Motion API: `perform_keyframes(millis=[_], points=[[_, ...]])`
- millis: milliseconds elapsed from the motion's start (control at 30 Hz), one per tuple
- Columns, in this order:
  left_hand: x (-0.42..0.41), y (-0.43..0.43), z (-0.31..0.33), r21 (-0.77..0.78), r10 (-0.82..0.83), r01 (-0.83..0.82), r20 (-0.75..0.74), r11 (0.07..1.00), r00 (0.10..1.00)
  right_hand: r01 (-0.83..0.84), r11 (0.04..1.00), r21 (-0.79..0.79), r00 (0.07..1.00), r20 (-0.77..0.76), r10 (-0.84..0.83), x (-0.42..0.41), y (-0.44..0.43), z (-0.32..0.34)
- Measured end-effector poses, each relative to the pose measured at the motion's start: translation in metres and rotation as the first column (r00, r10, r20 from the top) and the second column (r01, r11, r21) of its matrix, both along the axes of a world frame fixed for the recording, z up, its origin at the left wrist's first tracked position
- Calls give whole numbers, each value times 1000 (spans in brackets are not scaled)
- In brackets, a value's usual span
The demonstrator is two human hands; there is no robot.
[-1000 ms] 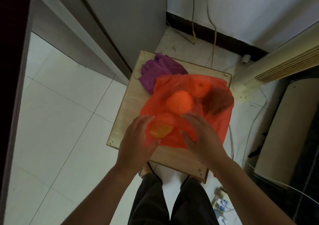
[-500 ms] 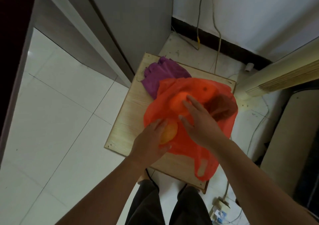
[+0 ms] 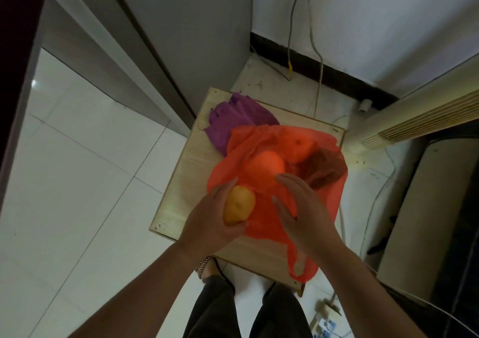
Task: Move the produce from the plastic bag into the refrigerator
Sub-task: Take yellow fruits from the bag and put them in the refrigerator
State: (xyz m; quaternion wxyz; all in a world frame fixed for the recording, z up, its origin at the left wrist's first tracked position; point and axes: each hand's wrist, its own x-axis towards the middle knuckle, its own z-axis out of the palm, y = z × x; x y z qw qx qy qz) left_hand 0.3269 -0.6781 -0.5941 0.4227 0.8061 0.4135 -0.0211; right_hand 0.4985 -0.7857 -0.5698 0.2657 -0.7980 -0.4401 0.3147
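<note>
Orange bag (image 3: 327, 202) holds two oranges (image 3: 265, 167); left hand (image 3: 211, 217) grips one potato (image 3: 239, 205).

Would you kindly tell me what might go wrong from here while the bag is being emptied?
1. The left hand holds the yellow fruit with fingers only partly around it; it may slip and fall to the table or floor.
2. The red bag hangs its handle over the table's near edge, with only the flat right hand on it; the round orange inside might roll and drag it off.
</note>
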Motion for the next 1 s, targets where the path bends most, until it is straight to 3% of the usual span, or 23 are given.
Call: perform_keyframes(millis=[333,700,833,1000], points=[[-2,3,59,137,153,-185,213,973,965,-4,998,69,992,-127,13,-22,-15,37],[38,-23,70,-21,-36,42,245,999,969,211,978,-2,868,-460,-188,-10,-12,55],[33,-21,61,30,-123,119,142,992,982,220,975,-29,916,-337,-217,6,-18,48],[23,-8,54,73,-2,-5,100,997,995,265,964,7,960,-95,-263,33,-26,40]])
